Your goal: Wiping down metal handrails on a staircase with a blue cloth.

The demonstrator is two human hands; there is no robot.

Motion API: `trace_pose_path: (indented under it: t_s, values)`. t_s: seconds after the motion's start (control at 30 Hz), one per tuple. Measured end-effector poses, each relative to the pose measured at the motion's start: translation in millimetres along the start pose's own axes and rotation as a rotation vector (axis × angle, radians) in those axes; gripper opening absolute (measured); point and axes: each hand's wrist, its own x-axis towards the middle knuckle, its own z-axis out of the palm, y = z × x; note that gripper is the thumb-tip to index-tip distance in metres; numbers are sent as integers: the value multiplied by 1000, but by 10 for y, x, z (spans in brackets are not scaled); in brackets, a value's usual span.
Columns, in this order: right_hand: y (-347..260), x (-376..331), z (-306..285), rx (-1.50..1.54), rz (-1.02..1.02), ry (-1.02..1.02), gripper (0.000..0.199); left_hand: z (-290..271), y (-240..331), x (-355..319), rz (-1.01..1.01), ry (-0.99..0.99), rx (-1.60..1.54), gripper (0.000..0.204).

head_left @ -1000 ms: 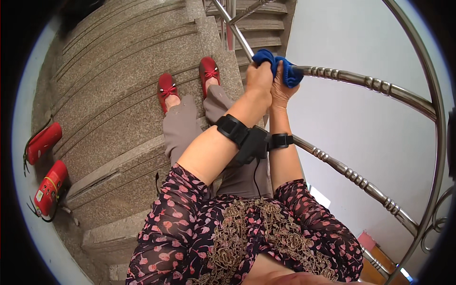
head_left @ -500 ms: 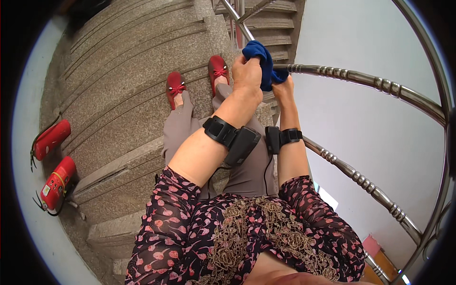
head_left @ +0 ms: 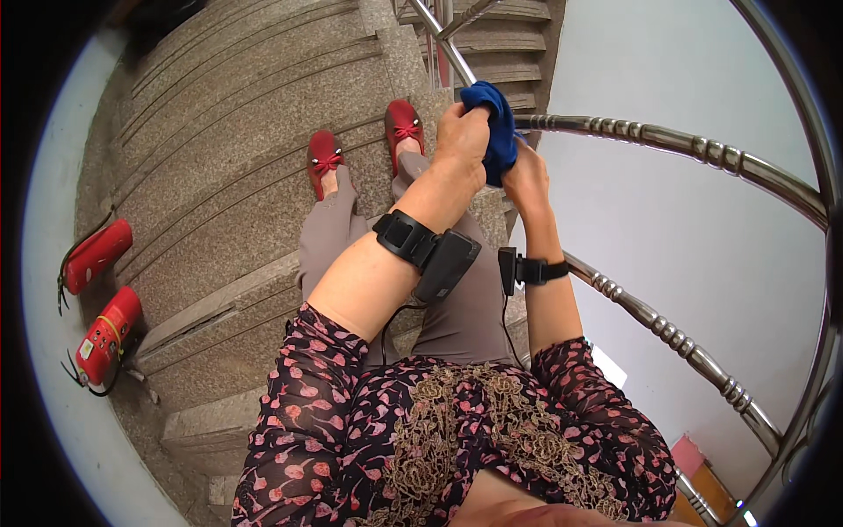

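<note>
A blue cloth (head_left: 499, 132) is wrapped around the metal handrail (head_left: 632, 133), where the rail meets a slanting bar. My left hand (head_left: 462, 139) is closed on the cloth from the left side, its thumb near the upper edge. On the other side my right hand (head_left: 527, 178) grips the cloth's lower part; its fingertips are hidden behind the fabric. Both forearms reach forward over the railing's inner side, each with a black strapped device, the left one (head_left: 446, 266) larger in view.
Speckled stone steps (head_left: 237, 149) curve away ahead and to the left. Two red fire extinguishers (head_left: 110, 334) stand by the left wall. A lower bar (head_left: 672, 334) of the railing runs along my right, with a further flight of stairs (head_left: 505, 53) beyond it.
My right hand has shifted slightly right and down, and its forearm has turned. The cloth has moved a little right and down with my left hand.
</note>
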Motion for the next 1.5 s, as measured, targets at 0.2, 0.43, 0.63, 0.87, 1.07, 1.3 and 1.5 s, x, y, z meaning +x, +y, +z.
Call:
trace_pose_path:
  t_s: [0.2, 0.43, 0.63, 0.87, 1.07, 1.3, 1.5]
  values:
    - [25, -391, -519, 187, -117, 17, 31, 1, 4, 71, 41, -102, -103, 14]
    - [-98, -469, -808, 45, -24, 358, 48, -48, -6, 18, 14, -152, 117, 16]
    - [431, -409, -278, -102, -43, -54, 42, -13, -224, -19, -30, -253, 281, 18]
    - [151, 334, 21, 55, 46, -188, 27, -72, -132, 90, 74, -87, 144, 26]
    - [325, 175, 53, 207, -50, -128, 37, -19, -121, 40, 56, -56, 129, 29]
    - [260, -564, -572, -22, -172, -115, 42, 4, -282, 111, -32, -217, 269, 20]
    - [-227, -736, -1030, 432, -12, 215, 48, -49, -227, 167, 97, -169, 182, 25]
